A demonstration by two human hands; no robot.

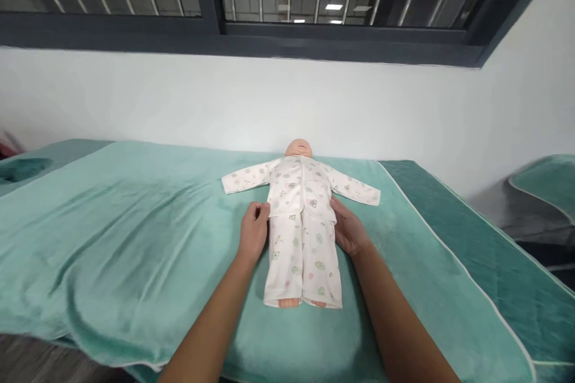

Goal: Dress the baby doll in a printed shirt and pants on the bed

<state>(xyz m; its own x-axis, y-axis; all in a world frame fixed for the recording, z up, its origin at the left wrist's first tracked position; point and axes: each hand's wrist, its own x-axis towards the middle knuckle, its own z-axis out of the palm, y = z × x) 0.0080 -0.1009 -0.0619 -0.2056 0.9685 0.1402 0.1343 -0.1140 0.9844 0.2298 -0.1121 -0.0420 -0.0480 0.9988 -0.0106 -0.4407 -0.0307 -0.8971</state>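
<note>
White top [286,185] covers the doll [299,147] on the blanket [179,239]. Left hand [254,230] pinches the hem [284,215]; right hand [350,231] touches the opposite side, its grip unclear. Smoothing seems in hand; next calls for even tugging.

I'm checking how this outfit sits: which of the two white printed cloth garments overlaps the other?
The long-sleeved white cloth top: its lower edge lies over the upper end of the green-printed white cloth trousers, which have no sleeves.
</note>
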